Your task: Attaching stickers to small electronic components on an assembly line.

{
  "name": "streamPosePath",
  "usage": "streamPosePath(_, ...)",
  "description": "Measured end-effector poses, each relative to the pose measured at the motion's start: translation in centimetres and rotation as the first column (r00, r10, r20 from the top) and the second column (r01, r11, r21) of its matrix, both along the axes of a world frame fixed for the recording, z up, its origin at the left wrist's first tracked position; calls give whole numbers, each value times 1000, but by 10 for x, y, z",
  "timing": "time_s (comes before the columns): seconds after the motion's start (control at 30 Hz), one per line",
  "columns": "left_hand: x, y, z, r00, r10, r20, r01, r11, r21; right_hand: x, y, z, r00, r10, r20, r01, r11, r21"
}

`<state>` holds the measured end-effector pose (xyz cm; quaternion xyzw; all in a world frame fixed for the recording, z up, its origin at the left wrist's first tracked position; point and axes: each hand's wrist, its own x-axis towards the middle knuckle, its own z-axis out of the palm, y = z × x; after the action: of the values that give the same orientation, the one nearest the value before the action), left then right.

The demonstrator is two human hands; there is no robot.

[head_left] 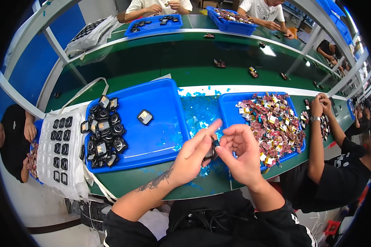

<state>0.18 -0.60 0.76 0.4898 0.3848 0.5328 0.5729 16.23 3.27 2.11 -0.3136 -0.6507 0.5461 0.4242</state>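
My left hand (192,158) grips a small black housing (211,153) with a pale face, mostly hidden between its fingers. One of that hand's fingers points up and away. From the other side, my right hand (244,154) curls its fingers and sets its thumb against the housing's upper edge. To the left, a blue tray (156,140) carries a heap of black housings (104,133) along its left side. A single housing (144,117) lies apart in the middle. At the right, another blue tray (231,99) is heaped with small reddish circuit pieces (272,127) with white and yellow parts.
Blue film scraps (200,111) litter the green table (152,181) between the trays. A white moulded tray (49,164) with rows of black parts stands at far left. Beyond runs a dark green belt (132,57) with scattered pieces. Co-workers sit opposite and at both sides; one co-worker's arms (315,140) are close on the right.
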Motion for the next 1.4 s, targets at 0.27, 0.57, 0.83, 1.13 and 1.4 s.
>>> streamPosePath(0.27,4,4,-13,969,204,142,-209,978,22,8,2,5,994,-24,-104,23,1000,-14)
streamPosePath(0.57,-1,4,-1,947,227,227,-180,960,-213,8,8,2,987,40,-153,-58,992,-115)
streamPosePath(0.83,-3,4,1,955,225,-195,-207,972,109,6,16,-3,991,-15,-132,-1,992,-124)
streamPosePath(1.13,0,2,-9,799,385,-463,-257,913,316,11,11,1,996,-23,89,26,999,-27)
streamPosePath(1.4,3,0,-8,866,285,-411,-190,948,257,20,17,-2,1000,26,-16,-28,987,-159)
